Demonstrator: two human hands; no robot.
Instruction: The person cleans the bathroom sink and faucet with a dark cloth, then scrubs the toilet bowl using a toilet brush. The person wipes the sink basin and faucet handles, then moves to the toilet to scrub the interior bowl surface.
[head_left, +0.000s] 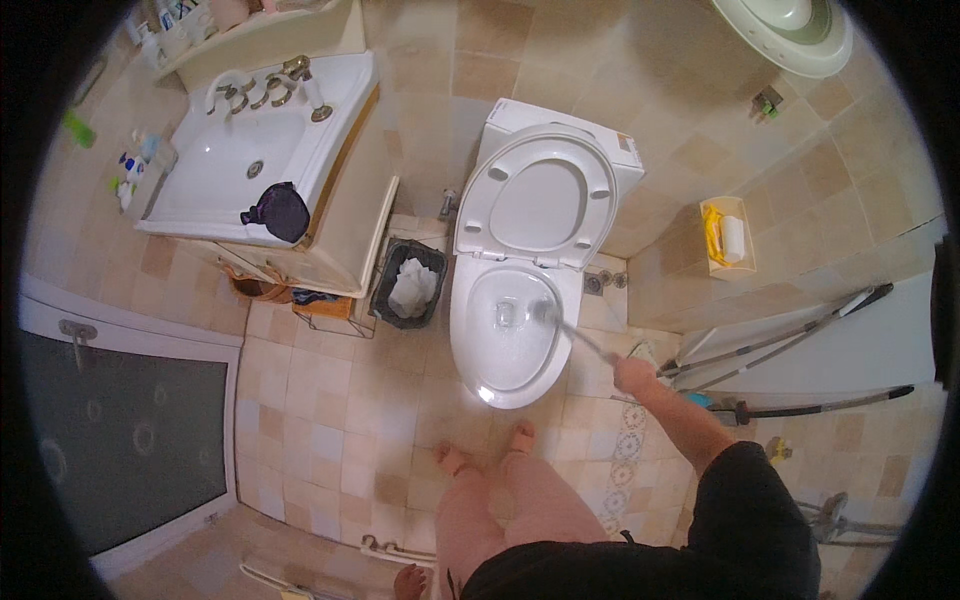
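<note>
My right hand (634, 375) is closed around the handle of a toilet brush (589, 341). The blurred brush head lies inside the bowl of a white toilet (465, 345), at its right inner wall. The seat and lid (480, 202) are raised against the tank. At the bottom edge, beside my leg, my left hand (410, 581) is partly visible. I cannot tell whether it holds anything, as most of it is hidden or cut off.
A black waste bin (380, 300) with white paper stands left of the toilet, beside the washbasin cabinet (345, 217). Long-handled tools (817, 410) lean at right. A wall holder (739, 266) carries a yellow packet and a white roll. A glass-panelled door (127, 435) is at lower left.
</note>
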